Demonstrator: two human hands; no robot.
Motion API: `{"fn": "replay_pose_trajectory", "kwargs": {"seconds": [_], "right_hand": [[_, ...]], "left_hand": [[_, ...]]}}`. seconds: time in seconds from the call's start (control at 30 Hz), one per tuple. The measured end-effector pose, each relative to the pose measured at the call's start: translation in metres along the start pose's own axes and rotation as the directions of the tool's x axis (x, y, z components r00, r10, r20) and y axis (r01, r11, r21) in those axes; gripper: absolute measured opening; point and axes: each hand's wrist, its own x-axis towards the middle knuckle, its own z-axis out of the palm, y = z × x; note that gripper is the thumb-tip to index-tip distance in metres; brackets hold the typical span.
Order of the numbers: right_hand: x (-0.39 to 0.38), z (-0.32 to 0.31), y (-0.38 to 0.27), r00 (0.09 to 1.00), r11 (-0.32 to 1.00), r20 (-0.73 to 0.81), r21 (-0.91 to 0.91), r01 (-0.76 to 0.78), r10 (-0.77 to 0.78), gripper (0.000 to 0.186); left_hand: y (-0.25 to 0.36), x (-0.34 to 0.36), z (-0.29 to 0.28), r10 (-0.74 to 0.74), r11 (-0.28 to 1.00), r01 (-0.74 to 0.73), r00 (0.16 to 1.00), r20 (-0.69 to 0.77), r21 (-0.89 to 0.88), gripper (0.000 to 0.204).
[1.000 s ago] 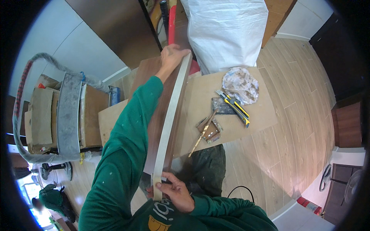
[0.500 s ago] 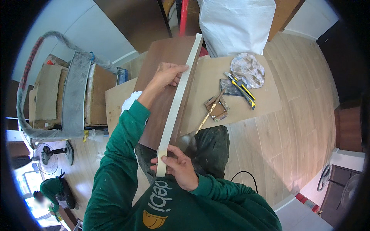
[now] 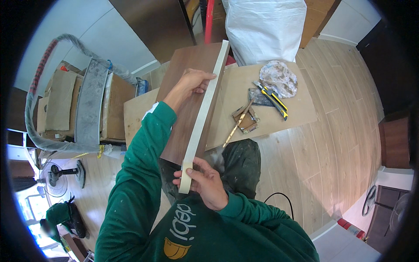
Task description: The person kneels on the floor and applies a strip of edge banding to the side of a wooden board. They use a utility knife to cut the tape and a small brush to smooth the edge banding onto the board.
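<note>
A brown wooden board [image 3: 180, 120] lies lengthways before me, a long pale tape strip [image 3: 203, 109] along its right edge. My left hand [image 3: 192, 83] is at the upper part, fingers curled, thumb on the strip. My right hand [image 3: 203, 185] grips the cream tape roll [image 3: 185, 179] at the strip's near end, below the board. On the cardboard sheet [image 3: 222, 94] to the right are a yellow-black utility knife [image 3: 273, 99], a crumpled paint-stained wad [image 3: 279, 78], a dark flat block [image 3: 257, 96], a small stained tray [image 3: 248, 124] and a brush [image 3: 231, 133].
A cart with cardboard boxes [image 3: 59, 109] stands left, a white sack [image 3: 264, 30] ahead. A black cable [image 3: 286, 198] and fire extinguisher [image 3: 349, 228] are lower right. A fan [image 3: 54, 174] and a person in green [image 3: 59, 216] are at lower left.
My left hand has come back toward me from the board's far end along the strip. The board sits higher in the view. My right hand still holds the roll.
</note>
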Motion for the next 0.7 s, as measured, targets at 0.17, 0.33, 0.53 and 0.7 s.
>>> {"fn": "replay_pose_trajectory", "kwargs": {"seconds": [0.17, 0.33, 0.53, 0.7], "right_hand": [[-0.0008, 0.0, -0.0008, 1.0, 1.0, -0.029, -0.006, 0.002, -0.002, 0.042], [-0.0014, -0.0004, -0.0016, 1.0, 1.0, -0.021, 0.0, 0.007, -0.007, 0.042], [-0.0002, -0.0008, -0.0018, 1.0, 1.0, -0.016, -0.003, 0.002, -0.002, 0.043], [0.0006, -0.0009, -0.0009, 1.0, 1.0, -0.024, -0.005, -0.008, 0.008, 0.043]], "left_hand": [[0.0001, 0.0024, 0.0023, 0.007, 0.999, -0.005, 1.0, -0.029, 0.049, 0.019], [0.0029, 0.0017, 0.0031, -0.019, 0.999, 0.02, 0.999, -0.03, 0.049, 0.018], [0.0037, 0.0012, 0.0029, -0.036, 0.999, 0.036, 0.999, -0.027, 0.029, 0.017], [0.0043, 0.0017, 0.0032, -0.042, 0.998, 0.044, 0.999, -0.034, 0.042, 0.017]]}}
